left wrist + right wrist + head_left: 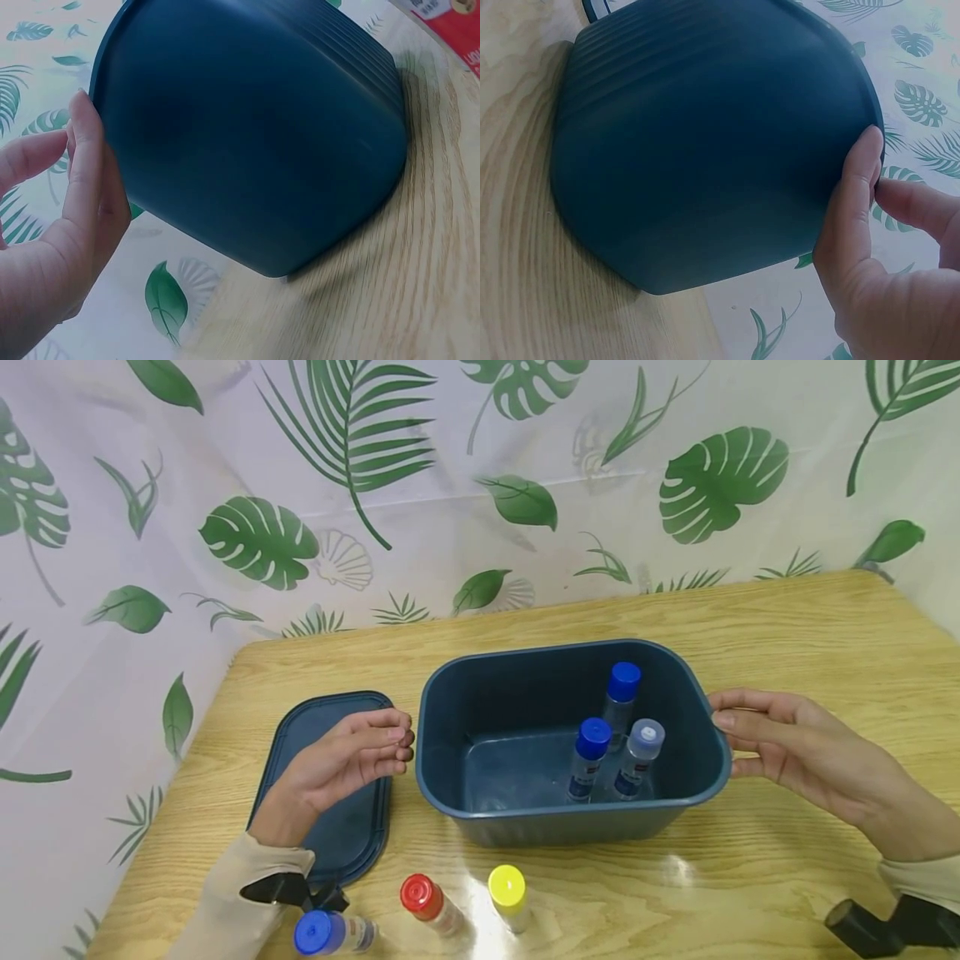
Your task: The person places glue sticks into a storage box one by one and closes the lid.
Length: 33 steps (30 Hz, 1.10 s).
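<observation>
We look down at a wooden table (pixel 810 860), where a deep blue-grey bin (pixel 555 831) sits right of the frame's centre, its mouth facing up. Our right hand (pixel 810 747), at the right of the frame, pinches the bin's rim between thumb and fingers. Our left hand (pixel 341 760), left of centre, is loose and grips nothing; its fingertips hover at the opposite rim, and we cannot tell whether they touch it. The step in hand seems to be steadying or placing the bin by its two ends. Judging from this, any further shift calls for our left fingers to close on the rim too; otherwise, our right hand need only let go without tipping what stands inside. In the bin's right half three bottles stand close together: a rear blue-capped bottle (pixel 622 689), a front blue-capped bottle (pixel 588 760) and a clear-capped bottle (pixel 639 760); the bin's left half holds nothing we can see. Outside it, along the bottom of the frame from left to centre, are an outer blue-capped bottle (pixel 330 932), a red-capped bottle (pixel 430 903) and a yellow-capped bottle (pixel 508 893). The matching lid (pixel 356 822) lies flat left of the bin, partly behind our left hand and forearm.
</observation>
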Each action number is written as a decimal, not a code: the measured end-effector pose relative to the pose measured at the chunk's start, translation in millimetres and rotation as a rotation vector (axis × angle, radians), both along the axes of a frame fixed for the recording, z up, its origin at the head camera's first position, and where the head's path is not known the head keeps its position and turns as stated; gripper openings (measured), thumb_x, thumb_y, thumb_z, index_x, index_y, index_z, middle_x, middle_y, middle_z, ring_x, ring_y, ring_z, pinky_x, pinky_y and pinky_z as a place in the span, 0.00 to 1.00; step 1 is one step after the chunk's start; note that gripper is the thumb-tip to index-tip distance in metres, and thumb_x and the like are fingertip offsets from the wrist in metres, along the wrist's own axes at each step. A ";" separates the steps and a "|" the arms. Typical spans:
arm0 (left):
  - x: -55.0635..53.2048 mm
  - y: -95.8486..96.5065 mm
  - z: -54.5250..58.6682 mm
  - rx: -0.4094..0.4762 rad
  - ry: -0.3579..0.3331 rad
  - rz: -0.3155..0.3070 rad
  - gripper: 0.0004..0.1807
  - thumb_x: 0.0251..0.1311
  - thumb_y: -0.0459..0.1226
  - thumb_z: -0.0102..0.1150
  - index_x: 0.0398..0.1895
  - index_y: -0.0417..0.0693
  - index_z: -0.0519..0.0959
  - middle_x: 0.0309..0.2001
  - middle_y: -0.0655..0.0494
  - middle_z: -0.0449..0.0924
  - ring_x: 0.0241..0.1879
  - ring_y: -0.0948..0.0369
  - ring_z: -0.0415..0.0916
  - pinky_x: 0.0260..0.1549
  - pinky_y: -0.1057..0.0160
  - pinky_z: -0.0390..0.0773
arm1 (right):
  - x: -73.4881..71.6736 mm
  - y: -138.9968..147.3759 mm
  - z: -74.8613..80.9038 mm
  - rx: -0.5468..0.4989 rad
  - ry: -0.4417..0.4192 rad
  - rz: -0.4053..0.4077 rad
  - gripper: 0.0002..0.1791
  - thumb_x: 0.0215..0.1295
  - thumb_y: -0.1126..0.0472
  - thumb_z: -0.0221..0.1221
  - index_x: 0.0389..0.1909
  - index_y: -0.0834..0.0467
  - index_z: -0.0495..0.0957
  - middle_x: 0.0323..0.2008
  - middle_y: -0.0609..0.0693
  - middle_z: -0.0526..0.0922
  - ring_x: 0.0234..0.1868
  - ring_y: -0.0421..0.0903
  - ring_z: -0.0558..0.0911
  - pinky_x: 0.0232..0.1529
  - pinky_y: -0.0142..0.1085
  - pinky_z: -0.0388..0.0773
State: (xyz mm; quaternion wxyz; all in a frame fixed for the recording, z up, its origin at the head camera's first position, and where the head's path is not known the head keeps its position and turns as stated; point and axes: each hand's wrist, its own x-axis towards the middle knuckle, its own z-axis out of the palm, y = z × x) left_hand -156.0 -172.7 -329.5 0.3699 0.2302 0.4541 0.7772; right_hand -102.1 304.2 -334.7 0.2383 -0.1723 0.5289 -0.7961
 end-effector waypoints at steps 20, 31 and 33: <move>5.6 -10.4 2.0 0.019 -0.005 0.013 0.12 0.72 0.26 0.41 0.45 0.41 0.77 0.39 0.53 0.78 0.39 0.63 0.78 0.45 0.68 0.80 | -1.0 -0.5 -0.3 0.001 -0.006 0.009 0.22 0.75 0.74 0.33 0.56 0.63 0.74 0.49 0.54 0.80 0.43 0.48 0.84 0.44 0.43 0.82; 11.0 -17.1 0.4 -0.055 0.060 0.039 0.14 0.72 0.27 0.39 0.43 0.46 0.77 0.37 0.57 0.76 0.38 0.63 0.76 0.43 0.65 0.79 | -1.6 0.4 -2.1 -0.031 -0.016 0.012 0.23 0.75 0.75 0.33 0.57 0.63 0.74 0.50 0.53 0.79 0.45 0.48 0.83 0.45 0.43 0.82; 12.8 -19.5 -0.4 -0.063 0.083 0.037 0.14 0.72 0.27 0.39 0.43 0.46 0.77 0.37 0.57 0.76 0.38 0.63 0.76 0.44 0.64 0.79 | -1.7 0.2 -2.1 -0.033 -0.019 0.009 0.23 0.75 0.75 0.33 0.57 0.63 0.74 0.50 0.53 0.79 0.45 0.48 0.83 0.44 0.43 0.82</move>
